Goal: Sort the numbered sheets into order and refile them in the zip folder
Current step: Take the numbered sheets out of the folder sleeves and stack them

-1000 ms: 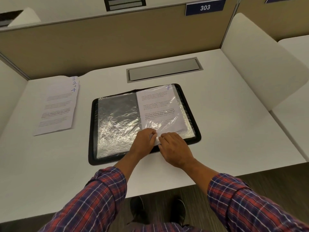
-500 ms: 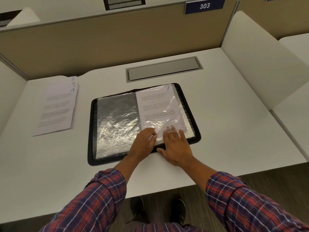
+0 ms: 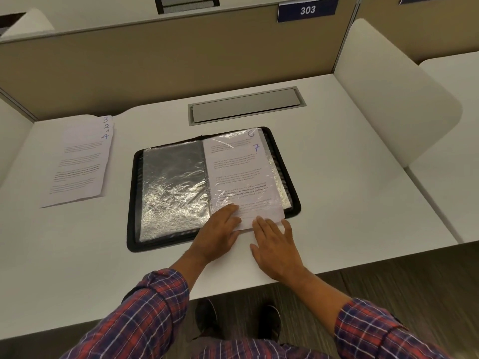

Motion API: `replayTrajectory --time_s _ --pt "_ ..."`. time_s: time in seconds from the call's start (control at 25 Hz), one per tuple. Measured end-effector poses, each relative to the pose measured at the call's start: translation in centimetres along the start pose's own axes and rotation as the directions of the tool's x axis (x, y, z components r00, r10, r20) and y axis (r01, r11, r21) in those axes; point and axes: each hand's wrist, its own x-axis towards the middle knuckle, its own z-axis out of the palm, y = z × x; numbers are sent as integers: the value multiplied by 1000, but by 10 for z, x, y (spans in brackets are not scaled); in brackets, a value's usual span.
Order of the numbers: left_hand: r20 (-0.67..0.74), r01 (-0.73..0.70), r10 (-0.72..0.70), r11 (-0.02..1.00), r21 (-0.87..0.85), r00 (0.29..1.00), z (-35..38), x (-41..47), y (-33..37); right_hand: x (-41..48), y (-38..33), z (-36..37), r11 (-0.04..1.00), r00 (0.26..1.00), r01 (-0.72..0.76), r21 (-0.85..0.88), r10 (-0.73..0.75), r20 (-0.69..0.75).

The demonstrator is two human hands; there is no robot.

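Observation:
A black zip folder (image 3: 133, 203) lies open on the white desk, its crinkled clear sleeves showing. The sheet numbered 7 (image 3: 241, 177) sticks partly out of the right-hand sleeve toward me, and a sheet marked 6 (image 3: 251, 133) shows behind its top edge. My left hand (image 3: 220, 229) presses flat on the sleeve's lower edge beside the spine. My right hand (image 3: 274, 242) lies with straight fingers on the protruding bottom edge of sheet 7. A loose stack of sheets (image 3: 77, 164) marked 3, 2 and 4 rests on the desk at the left.
A grey cable hatch (image 3: 246, 104) is set into the desk behind the folder. A tan partition (image 3: 155, 68) closes the back, a white side panel (image 3: 388, 99) the right. The desk's front edge runs just under my wrists.
Sheet 7 has slid down out of the sleeve toward me, uncovering the 6 behind it. My right hand has moved back with it, fingers straight.

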Motion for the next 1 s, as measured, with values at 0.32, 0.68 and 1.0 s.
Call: replayTrajectory --time_s 0.32,0.68,1.0 --pt "-59 -40 40 999 4 997 10 -24 30 13 23 -23 606 848 -386 695 530 9" --pt "76 -96 93 995 26 993 16 -87 66 30 46 -47 237 692 -603 762 631 351" --pt "134 -198 199 980 -18 971 -7 -141 81 14 19 -49 13 618 -650 760 591 518"
